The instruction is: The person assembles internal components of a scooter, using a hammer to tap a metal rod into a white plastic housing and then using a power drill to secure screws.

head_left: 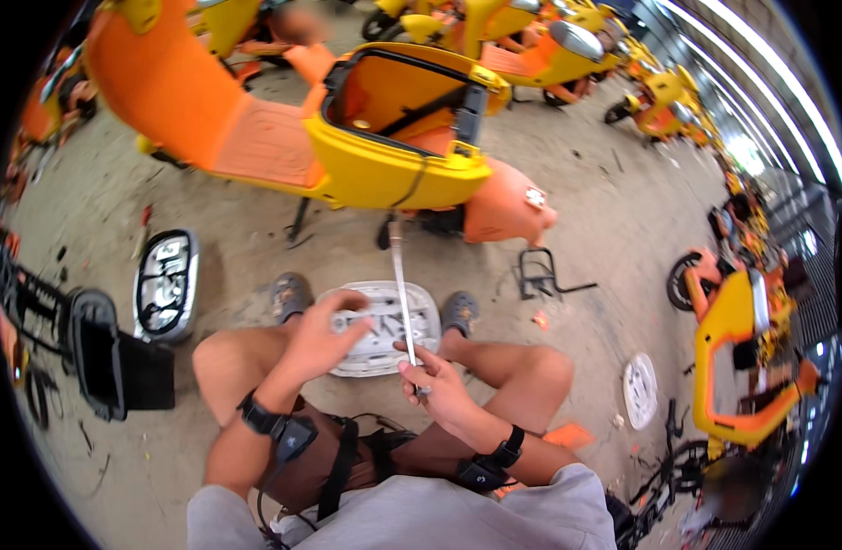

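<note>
I am squatting over a white plastic seat base [416, 323] that lies upside down on the ground between my feet. My left hand [322, 332] rests on its left edge with the fingers curled over the rim. My right hand [437, 385] grips the handle end of a long thin metal tool [401, 284], which points up and away toward the yellow and orange scooter [384, 165] in front of me. The scooter's seat is off, and its storage tub stands open.
A grey seat base [165, 284] lies at my left, next to a black tub [100, 353]. A black wire rack [537, 273] and a white round cover [639, 390] lie at my right. More yellow and orange scooters [737, 339] stand around.
</note>
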Demonstrator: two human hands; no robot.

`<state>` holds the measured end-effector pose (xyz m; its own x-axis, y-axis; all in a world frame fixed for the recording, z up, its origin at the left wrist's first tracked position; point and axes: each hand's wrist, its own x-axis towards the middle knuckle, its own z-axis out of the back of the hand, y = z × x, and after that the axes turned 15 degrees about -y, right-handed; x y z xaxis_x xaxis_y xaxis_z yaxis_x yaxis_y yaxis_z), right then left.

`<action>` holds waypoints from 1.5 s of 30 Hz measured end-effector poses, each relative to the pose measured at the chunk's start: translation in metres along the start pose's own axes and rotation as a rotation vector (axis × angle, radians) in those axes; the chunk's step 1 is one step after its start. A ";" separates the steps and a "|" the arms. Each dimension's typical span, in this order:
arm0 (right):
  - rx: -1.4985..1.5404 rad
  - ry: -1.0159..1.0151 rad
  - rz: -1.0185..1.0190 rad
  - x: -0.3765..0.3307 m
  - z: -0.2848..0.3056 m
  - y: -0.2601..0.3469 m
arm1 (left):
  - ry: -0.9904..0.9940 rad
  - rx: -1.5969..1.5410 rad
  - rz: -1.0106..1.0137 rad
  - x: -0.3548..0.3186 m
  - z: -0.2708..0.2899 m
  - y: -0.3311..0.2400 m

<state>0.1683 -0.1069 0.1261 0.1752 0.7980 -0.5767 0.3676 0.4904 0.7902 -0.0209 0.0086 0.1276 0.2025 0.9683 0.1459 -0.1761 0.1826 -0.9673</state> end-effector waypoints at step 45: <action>-1.113 -0.737 0.551 0.220 0.033 -0.029 | 0.344 0.516 -0.441 0.002 -0.026 0.029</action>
<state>0.2260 0.0430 -0.0303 0.6058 0.7819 0.1470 -0.7300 0.4728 0.4936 -0.0005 0.0114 0.0941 0.6325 0.6951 0.3416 -0.4203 0.6785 -0.6025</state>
